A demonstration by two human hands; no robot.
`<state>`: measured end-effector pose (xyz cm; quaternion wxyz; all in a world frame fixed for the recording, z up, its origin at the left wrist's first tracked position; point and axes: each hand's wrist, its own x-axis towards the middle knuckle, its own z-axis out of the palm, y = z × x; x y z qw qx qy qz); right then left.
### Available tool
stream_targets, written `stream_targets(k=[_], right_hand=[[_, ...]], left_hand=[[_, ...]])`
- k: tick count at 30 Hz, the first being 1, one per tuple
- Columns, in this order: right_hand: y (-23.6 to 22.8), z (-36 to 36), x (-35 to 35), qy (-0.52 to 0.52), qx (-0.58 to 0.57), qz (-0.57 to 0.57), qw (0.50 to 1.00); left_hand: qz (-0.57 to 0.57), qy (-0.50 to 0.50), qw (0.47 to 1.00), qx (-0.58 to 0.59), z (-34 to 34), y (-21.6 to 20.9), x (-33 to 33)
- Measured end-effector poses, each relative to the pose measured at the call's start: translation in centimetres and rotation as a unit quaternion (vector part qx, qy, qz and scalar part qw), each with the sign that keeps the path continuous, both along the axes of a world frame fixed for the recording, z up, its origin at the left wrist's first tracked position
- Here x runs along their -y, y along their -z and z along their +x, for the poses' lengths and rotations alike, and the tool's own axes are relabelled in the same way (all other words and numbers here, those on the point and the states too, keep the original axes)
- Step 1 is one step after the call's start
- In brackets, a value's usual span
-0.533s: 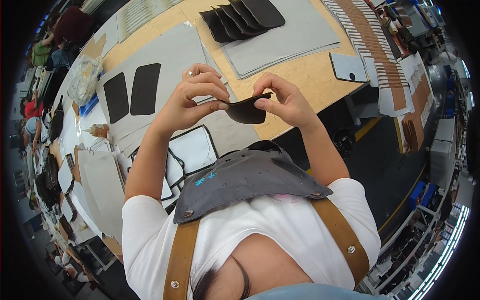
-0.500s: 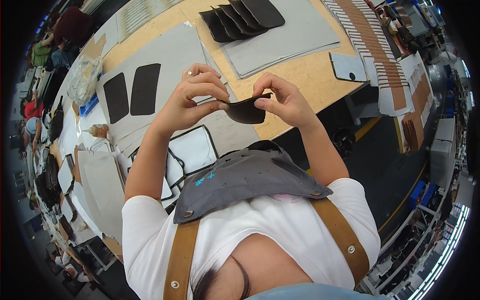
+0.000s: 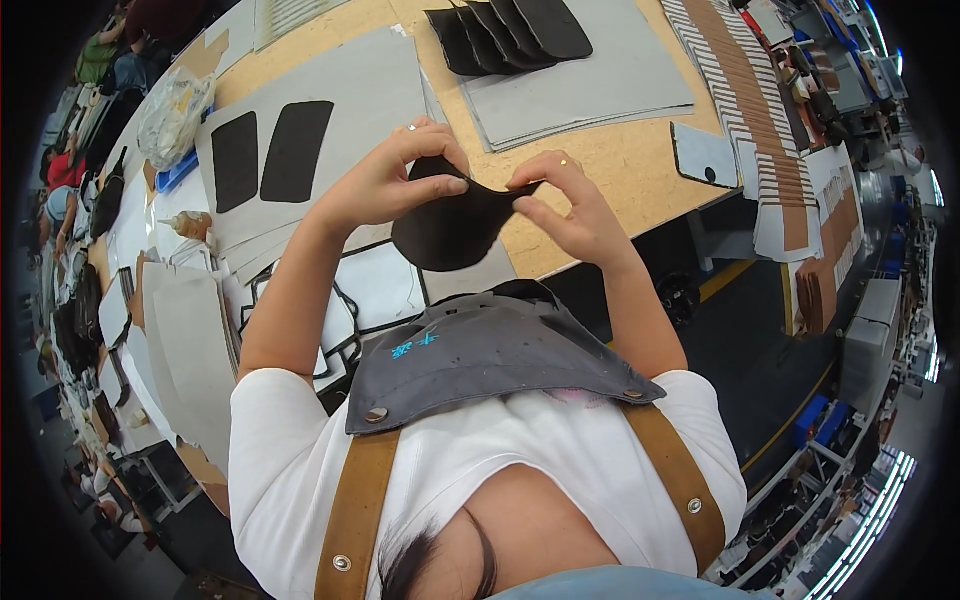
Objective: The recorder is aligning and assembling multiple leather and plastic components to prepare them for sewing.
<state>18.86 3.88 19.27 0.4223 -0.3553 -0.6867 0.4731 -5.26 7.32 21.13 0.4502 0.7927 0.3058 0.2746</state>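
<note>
Between my hands, above the near edge of the worktable, hangs a curved black sheet piece [image 3: 447,228], its upper edge bent. My left hand [image 3: 405,178] pinches that edge between thumb and fingers. At the piece's right corner my right hand [image 3: 562,205] grips with thumb and forefinger. Two flat black pieces, one at the left [image 3: 235,162] and a slightly bigger one [image 3: 297,152], lie on grey sheet to the left. Farther off, several bent black pieces [image 3: 510,38] stand overlapped in a row on a stack of grey sheets [image 3: 610,92].
White black-edged panels [image 3: 375,288] lie near my left forearm. Left of them are a glue bottle [image 3: 188,224] and a clear plastic bag [image 3: 172,120]. Another white panel [image 3: 705,155] sits at the table's right corner, beside long rows of white and brown pieces [image 3: 735,90]. Other people are at the far left.
The black piece has swung so more of its broad face shows, lower and to the left. Both hands still grip its upper edge. The whole view has shifted slightly.
</note>
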Motion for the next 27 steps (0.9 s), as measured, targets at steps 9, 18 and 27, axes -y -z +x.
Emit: stream_targets(k=[9,18,27], right_hand=[[-0.2,-2.3,-0.6,0.008,0.106,0.175,0.979],[2.1,0.0,-0.8,0.06,-0.162,-0.123,0.977],[5.9,1.2,-0.2,0.126,-0.472,-0.187,0.852]], left_hand=[[-0.044,0.05,0.997,0.05,1.1,-0.4,-0.8],[-0.176,-0.116,0.977,0.032,-2.2,1.1,-2.2],[-0.238,-0.233,0.925,0.183,-3.2,3.0,2.8]])
